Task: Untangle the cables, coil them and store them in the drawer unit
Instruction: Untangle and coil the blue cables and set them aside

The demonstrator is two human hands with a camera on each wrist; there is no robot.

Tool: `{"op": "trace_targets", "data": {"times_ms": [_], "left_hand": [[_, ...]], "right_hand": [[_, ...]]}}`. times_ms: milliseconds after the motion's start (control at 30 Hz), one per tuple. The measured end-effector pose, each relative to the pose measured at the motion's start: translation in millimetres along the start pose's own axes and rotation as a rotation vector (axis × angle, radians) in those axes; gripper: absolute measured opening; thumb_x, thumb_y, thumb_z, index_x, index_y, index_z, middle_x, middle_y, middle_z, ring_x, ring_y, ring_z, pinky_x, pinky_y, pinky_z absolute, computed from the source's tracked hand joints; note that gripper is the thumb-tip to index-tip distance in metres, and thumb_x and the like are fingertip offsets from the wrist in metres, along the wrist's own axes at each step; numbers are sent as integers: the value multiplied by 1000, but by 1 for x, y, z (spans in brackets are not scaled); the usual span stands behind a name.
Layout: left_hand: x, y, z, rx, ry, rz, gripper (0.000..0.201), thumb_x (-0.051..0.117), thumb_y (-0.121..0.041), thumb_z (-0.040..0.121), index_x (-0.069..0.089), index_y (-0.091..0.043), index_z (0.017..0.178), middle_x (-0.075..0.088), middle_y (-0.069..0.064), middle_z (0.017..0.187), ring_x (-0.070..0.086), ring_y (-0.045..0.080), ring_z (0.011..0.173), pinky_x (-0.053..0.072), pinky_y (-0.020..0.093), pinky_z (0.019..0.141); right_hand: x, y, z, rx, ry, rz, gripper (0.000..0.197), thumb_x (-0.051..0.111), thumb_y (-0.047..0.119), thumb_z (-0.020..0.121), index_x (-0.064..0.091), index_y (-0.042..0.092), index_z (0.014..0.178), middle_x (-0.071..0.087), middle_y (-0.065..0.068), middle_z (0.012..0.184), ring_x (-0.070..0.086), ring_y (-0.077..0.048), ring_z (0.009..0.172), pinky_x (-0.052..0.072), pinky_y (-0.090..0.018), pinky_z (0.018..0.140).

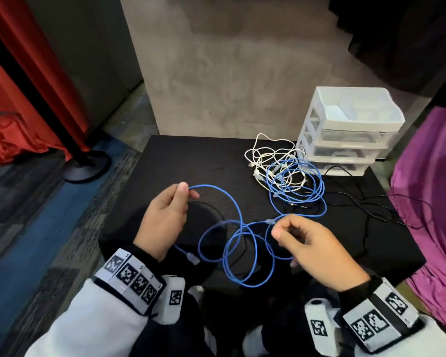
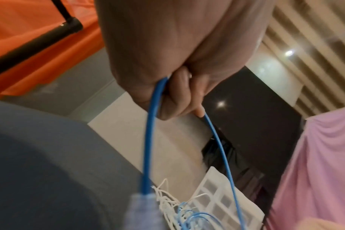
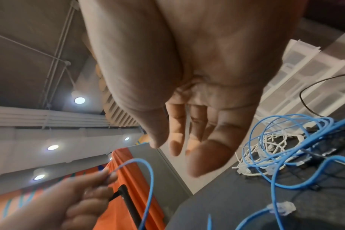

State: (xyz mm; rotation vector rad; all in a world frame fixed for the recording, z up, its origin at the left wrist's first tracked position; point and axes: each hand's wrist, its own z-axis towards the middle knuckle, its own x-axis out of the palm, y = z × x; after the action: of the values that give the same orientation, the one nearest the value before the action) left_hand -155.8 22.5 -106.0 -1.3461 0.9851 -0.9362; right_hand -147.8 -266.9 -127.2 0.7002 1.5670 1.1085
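Observation:
My left hand (image 1: 187, 191) pinches a blue cable (image 1: 232, 202) between thumb and forefinger above the black table (image 1: 191, 161). One plug (image 1: 193, 258) dangles below that hand, and the cable falls in several loose loops past the table's front edge. My right hand (image 1: 281, 230) hovers with relaxed fingers beside a second clear plug (image 1: 269, 222) and holds nothing; the right wrist view shows its fingers (image 3: 179, 140) empty. A tangle of white cable (image 1: 262, 155), more blue cable (image 1: 317, 191) and black cable (image 1: 358, 202) lies by the white drawer unit (image 1: 319, 104), whose drawers are closed.
A black stand base (image 1: 86, 166) and red cloth (image 1: 16, 140) sit on the floor to the left. Purple cloth (image 1: 435, 202) hangs along the table's right side. A grey wall rises behind the table.

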Motion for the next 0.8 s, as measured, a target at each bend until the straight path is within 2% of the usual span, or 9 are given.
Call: {"op": "trace_targets", "data": {"times_ms": [100,167,267,400,467,533,600,700,800], "left_hand": [[12,-25,-12,36,135,-77,36,44,-32,108,66,-11,89,25,-7,56,18,7,45,13,19,41],[21,-40,-16,64,202,-86,36,45,-33,107,67,-12,87,25,-5,57,18,8,46,13,21,42],[32,-58,-15,136,180,-97,36,46,-33,107,67,-15,83,26,-4,56,20,10,46,16,21,42],[34,-70,-7,163,47,-110,34,44,-34,109,60,-16,85,27,-3,57,20,9,44,19,22,41],[33,-73,-6,190,-36,-129,33,41,-34,110,56,-16,87,28,-5,56,21,8,43,21,20,40],[32,-75,-8,228,-108,-185,31,38,-32,112,51,-17,88,30,-8,56,24,6,45,21,20,40],[33,-76,-9,236,-154,-262,29,34,-31,112,48,-19,90,35,-9,59,25,6,47,21,20,42],[40,-75,-13,187,-139,-379,26,31,-30,113,44,-21,93,39,-9,63,27,8,48,23,23,45],[53,-63,-22,155,-140,-425,22,32,-30,112,45,-22,96,47,-5,70,36,11,52,39,26,53]], "right_hand": [[12,9,-1,-54,-24,30,7,70,24,98,71,29,103,69,3,88,63,-21,77,61,-47,69],[19,21,4,-96,-63,147,19,69,23,98,68,32,114,68,5,89,63,-20,79,55,-39,72],[24,48,8,-143,-43,322,19,58,32,105,67,27,120,63,-8,88,54,-12,68,46,-26,60],[30,62,17,-106,132,642,72,37,73,94,72,14,114,64,-16,82,42,-20,47,33,-27,44],[31,63,17,-112,169,594,61,45,65,97,72,12,112,65,-16,81,42,-18,45,31,-25,41],[33,58,15,-95,186,446,34,52,39,106,71,11,105,65,-11,78,47,-20,48,33,-25,39],[34,51,12,-24,174,438,24,51,19,108,69,4,99,62,-11,74,54,-22,52,43,-26,40],[37,51,8,81,82,598,23,50,13,108,65,0,98,61,-14,73,65,-23,58,57,-30,51],[45,54,9,102,-31,713,24,48,13,109,65,2,95,63,-14,73,69,-25,60,61,-32,55]]}}
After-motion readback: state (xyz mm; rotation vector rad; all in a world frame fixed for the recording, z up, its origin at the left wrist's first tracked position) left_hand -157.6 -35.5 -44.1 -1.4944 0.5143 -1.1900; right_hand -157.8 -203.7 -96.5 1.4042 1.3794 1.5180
